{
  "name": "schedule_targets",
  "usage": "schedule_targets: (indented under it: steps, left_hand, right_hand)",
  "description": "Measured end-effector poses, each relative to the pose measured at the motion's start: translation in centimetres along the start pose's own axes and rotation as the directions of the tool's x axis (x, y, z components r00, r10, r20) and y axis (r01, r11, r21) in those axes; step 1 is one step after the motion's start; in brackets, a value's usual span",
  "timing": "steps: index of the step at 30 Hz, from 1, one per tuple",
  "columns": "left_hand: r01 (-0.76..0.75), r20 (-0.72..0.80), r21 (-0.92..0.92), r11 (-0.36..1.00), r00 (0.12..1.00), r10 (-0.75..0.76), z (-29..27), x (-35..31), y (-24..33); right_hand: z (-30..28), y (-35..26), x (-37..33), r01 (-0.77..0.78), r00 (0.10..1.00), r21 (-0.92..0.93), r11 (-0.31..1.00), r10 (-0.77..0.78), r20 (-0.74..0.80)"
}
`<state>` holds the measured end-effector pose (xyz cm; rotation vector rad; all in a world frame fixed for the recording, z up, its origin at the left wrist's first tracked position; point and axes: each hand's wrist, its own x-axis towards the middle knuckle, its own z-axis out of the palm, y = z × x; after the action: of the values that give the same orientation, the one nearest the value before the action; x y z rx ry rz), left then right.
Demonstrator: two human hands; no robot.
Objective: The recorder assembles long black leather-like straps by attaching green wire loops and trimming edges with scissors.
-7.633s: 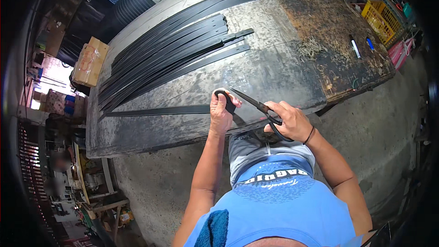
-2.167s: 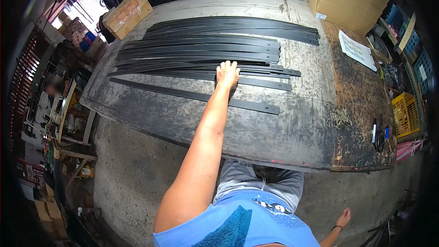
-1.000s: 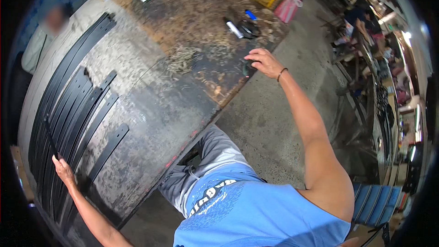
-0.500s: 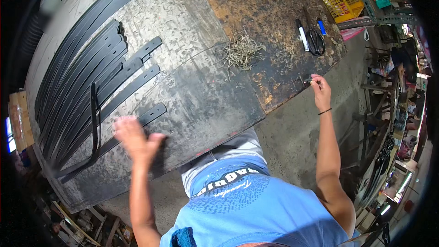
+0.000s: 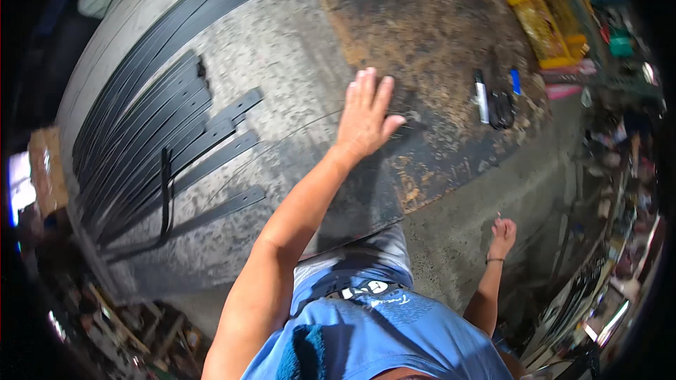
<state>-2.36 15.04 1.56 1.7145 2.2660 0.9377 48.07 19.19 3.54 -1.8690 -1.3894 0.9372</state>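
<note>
My left hand (image 5: 365, 119) lies palm down with its fingers stretched out over the middle of the worktable (image 5: 303, 162). It covers the place where the tangle of thin pale strands lay, and only a few loose wisps show beside the thumb. Off the table's right edge, my right hand (image 5: 502, 237) is held low, with thumb and fingers pinched together. Something small pokes up from the fingertips, too small and blurred to name. To the left lie several long black straps (image 5: 169, 98) with holes near their ends, fanned out. A narrow black strip (image 5: 166, 190) curls over them.
At the table's right side lie a white marker with a black cap (image 5: 482, 98), black-handled scissors (image 5: 501, 109) and a small blue object (image 5: 516, 82). Beyond stands a yellow plastic crate (image 5: 539, 24). Cluttered shelving runs along the right; a cardboard box (image 5: 48, 169) is at far left.
My left hand has moved right from the straps onto the strand tangle. My right hand has dropped back from the table edge, still pinched. The whole view has shifted slightly.
</note>
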Motion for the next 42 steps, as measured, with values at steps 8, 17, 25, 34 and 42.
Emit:
schedule_targets:
  steps: [8,17,25,34,42]
  left_hand:
    - [0.116,0.275,0.058,0.992,0.953,-0.128,-5.0,-13.8,0.5]
    - [0.509,0.054,-0.251,0.823,0.857,-0.513,-18.3,-37.5,-1.0]
    - [0.774,-0.777,-0.029,0.632,0.380,-0.502,-38.6,-43.3,-13.3]
    - [0.649,-0.537,0.045,0.759,0.657,-0.530,-31.7,-34.3,-19.8]
    - [0.558,-0.233,0.168,0.813,0.823,-0.517,-25.0,-25.4,-21.4]
  right_hand:
    - [-2.5,6.0,2.8,-0.176,0.973,-0.178,0.968,0.199,0.120]
    - [-9.2,13.4,20.0,0.156,0.695,-0.090,0.984,-0.044,0.718]
    - [2.0,-0.8,8.8,-0.031,0.936,-0.378,0.925,0.160,0.313]
    - [3.1,2.9,19.8,0.373,0.875,-0.761,0.531,0.072,0.479]
    - [4.5,3.2,11.2,0.830,0.481,-0.557,-0.038,-0.456,0.748]
